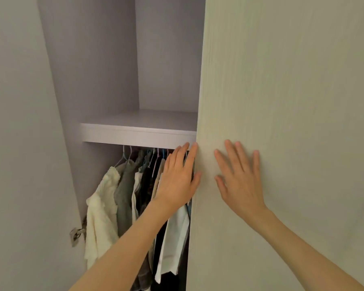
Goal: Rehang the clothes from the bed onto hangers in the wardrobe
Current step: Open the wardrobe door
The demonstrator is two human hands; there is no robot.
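The wardrobe stands partly open in front of me. Several clothes [122,198] hang inside on thin wire hangers [126,156] under a pale shelf [139,133]: a cream top, a grey garment, dark pieces and a white one. My left hand [178,177] lies flat with straight fingers against the edge of the right-hand wardrobe door [292,101], its fingertips touching that edge. My right hand [239,177] presses flat on the door's front face with fingers spread. Neither hand holds anything. The bed is out of view.
The left wardrobe door [19,143] is swung open toward me, with a metal hinge [77,235] low on its inner side. Above the shelf is a bare grey compartment [135,59].
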